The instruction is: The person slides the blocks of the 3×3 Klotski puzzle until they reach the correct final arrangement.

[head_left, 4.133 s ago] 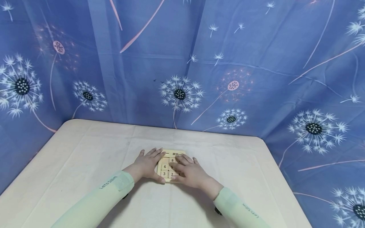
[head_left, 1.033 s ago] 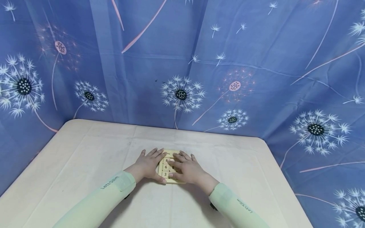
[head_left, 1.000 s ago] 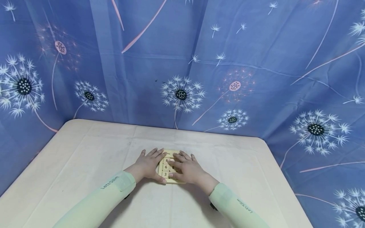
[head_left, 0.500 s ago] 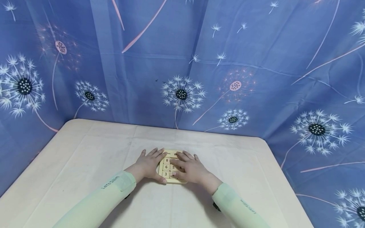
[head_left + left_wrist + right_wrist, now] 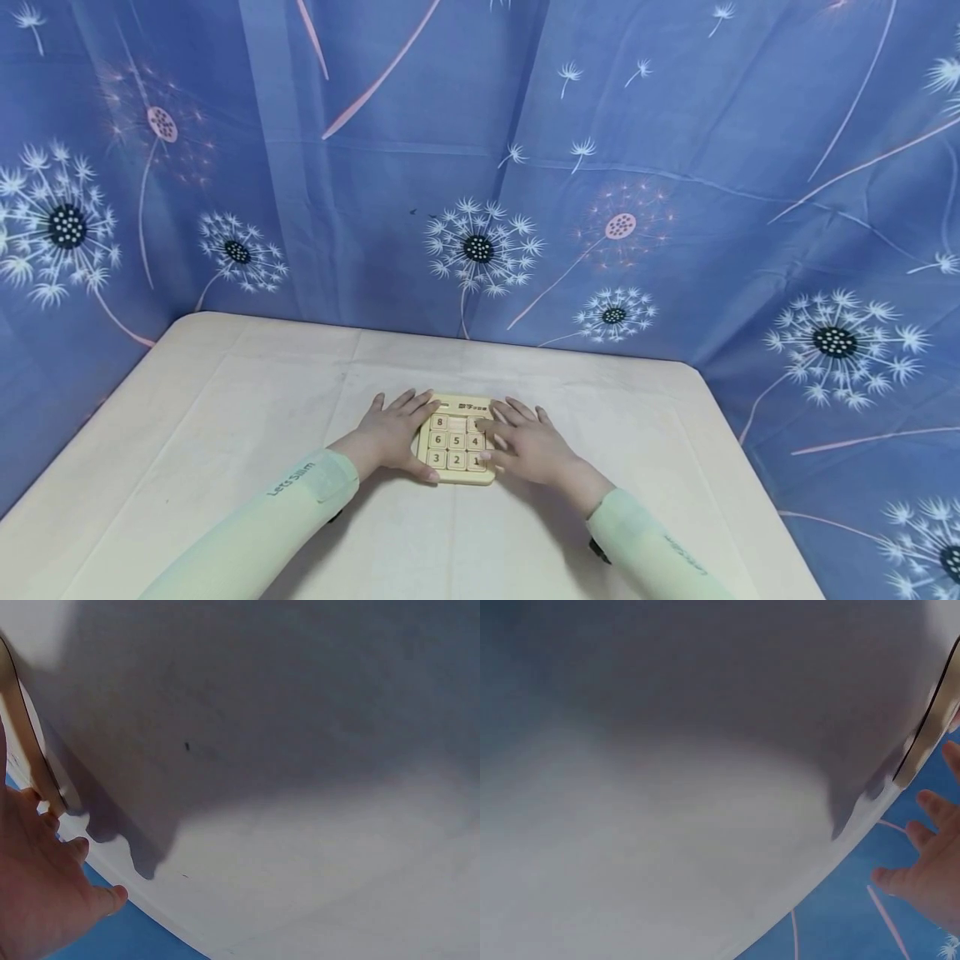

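A pale yellow number slide puzzle (image 5: pixel 461 477) lies flat on the table in the head view. Its tiles read 6, 5, 4 in the middle row and 3, 2, 1 in the bottom row. The 8 tile (image 5: pixel 439 422) sits top left, with a vacant slot beside it. A fingertip partly covers the top right tile. My left hand (image 5: pixel 390 435) rests along the puzzle's left side, thumb by the near corner. My right hand (image 5: pixel 534 444) lies at the right side with spread fingers, index finger on the top right tile. Each wrist view catches only the puzzle's edge (image 5: pixel 28 742).
The table (image 5: pixel 247 450) has a pale cover and rounded far corners. Blue curtains (image 5: pixel 360 208) printed with dandelions rise behind it and on both sides. Both forearms wear light green sleeves (image 5: pixel 300 500).
The 8 tile has slid from top middle to top left. Within the last second my right hand has drawn back rightward, uncovering more tiles. My left hand has barely moved.
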Demonstrator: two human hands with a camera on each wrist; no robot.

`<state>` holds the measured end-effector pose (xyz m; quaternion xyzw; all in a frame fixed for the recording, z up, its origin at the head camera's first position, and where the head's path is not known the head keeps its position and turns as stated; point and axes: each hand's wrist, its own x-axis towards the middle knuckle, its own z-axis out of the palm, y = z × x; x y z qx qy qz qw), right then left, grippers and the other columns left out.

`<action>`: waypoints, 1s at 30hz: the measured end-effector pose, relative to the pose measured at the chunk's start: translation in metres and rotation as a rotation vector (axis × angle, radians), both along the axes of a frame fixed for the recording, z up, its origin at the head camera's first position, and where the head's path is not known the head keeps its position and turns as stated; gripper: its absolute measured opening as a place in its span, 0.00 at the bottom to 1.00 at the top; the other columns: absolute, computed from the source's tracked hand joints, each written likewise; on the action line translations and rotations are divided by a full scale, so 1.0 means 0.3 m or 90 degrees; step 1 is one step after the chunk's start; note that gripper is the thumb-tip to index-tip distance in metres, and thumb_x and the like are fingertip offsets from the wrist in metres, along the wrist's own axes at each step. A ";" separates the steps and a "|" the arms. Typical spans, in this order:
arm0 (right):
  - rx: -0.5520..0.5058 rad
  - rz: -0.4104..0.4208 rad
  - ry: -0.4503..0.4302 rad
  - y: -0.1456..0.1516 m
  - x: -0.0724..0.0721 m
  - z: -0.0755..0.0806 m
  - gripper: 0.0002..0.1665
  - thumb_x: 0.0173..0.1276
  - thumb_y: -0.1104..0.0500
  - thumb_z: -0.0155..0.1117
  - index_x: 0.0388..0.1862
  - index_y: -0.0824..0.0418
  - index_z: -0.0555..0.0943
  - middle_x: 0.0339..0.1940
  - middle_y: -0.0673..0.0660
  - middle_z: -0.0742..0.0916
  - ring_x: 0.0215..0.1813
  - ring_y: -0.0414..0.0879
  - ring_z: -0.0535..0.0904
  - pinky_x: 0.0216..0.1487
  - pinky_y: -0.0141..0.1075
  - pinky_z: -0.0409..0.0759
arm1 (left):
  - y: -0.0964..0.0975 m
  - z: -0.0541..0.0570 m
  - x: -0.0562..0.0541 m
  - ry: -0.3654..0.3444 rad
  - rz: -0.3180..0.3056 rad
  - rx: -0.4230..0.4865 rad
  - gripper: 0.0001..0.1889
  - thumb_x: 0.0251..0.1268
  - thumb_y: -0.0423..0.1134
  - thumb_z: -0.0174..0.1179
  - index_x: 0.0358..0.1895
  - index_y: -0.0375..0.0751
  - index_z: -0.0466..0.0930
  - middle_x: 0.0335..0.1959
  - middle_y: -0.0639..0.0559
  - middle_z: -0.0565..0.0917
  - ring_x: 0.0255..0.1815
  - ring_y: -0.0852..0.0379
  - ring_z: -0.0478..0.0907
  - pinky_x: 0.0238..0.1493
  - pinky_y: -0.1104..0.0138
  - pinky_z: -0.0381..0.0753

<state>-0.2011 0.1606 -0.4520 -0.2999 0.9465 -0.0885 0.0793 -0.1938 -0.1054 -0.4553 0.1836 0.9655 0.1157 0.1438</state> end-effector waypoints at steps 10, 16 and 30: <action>0.003 0.004 0.000 0.019 0.007 -0.002 0.35 0.74 0.32 0.55 0.75 0.43 0.73 0.83 0.59 0.67 0.84 0.64 0.57 0.78 0.74 0.55 | -0.002 -0.005 -0.002 -0.004 0.002 0.004 0.65 0.40 0.73 0.75 0.82 0.46 0.56 0.85 0.48 0.55 0.86 0.41 0.50 0.83 0.34 0.49; 0.008 0.002 0.002 0.021 0.012 -0.007 0.35 0.74 0.33 0.56 0.74 0.45 0.74 0.82 0.60 0.68 0.84 0.64 0.59 0.78 0.74 0.56 | -0.002 -0.009 -0.004 -0.005 0.002 -0.002 0.65 0.40 0.74 0.74 0.82 0.47 0.56 0.86 0.49 0.55 0.86 0.41 0.50 0.83 0.34 0.49; -0.004 -0.003 0.005 0.017 0.017 -0.009 0.32 0.75 0.35 0.56 0.73 0.46 0.76 0.81 0.61 0.71 0.83 0.65 0.60 0.77 0.75 0.57 | 0.002 -0.004 -0.007 -0.007 -0.002 -0.013 0.64 0.42 0.73 0.74 0.82 0.48 0.55 0.86 0.50 0.54 0.87 0.42 0.50 0.83 0.34 0.50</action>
